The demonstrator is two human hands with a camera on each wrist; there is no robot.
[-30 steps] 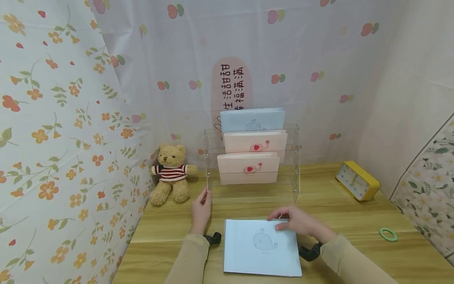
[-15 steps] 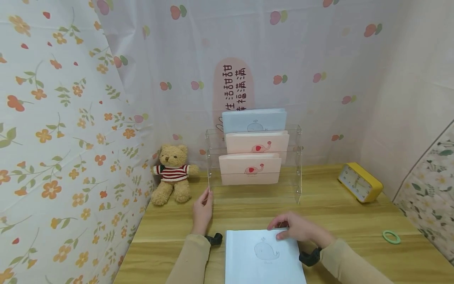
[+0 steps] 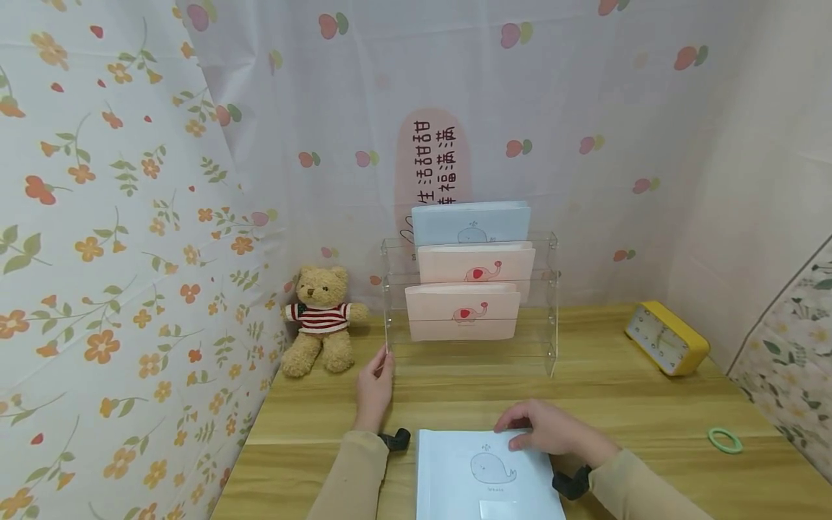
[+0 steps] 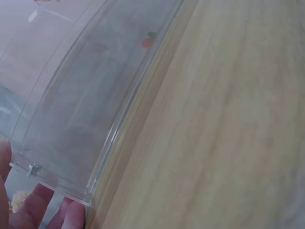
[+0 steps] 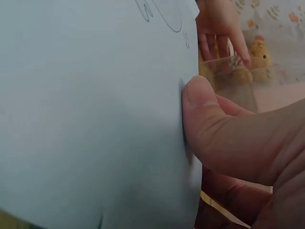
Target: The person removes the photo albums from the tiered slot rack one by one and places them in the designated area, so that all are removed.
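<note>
My right hand (image 3: 549, 433) pinches the far edge of a pale blue booklet (image 3: 448, 469) with a whale drawing, thumb on the cover. In the right wrist view the thumb (image 5: 202, 102) presses the cover (image 5: 95, 105), the fingers behind it. The booklet's near end runs out of the head view. My left hand (image 3: 375, 390) holds the lower left side of a clear acrylic rack (image 3: 552, 318), fingers (image 4: 33, 205) around its edge in the left wrist view. In the rack stand a blue whale booklet (image 3: 442, 224) and two pink elephant booklets, the front one (image 3: 432, 314) lowest.
Left of the rack sits a teddy bear (image 3: 321, 321) in a striped shirt. A yellow clock (image 3: 669, 339) stands at the right back, a green ring (image 3: 724, 440) lies nearer on the wooden table (image 3: 637, 412). Patterned cloth (image 3: 578, 94) hangs behind and at the sides.
The blue booklet in my right hand has come nearer to me, its front part leaving the head view. My left hand stays at the rack. The head view has shifted slightly.
</note>
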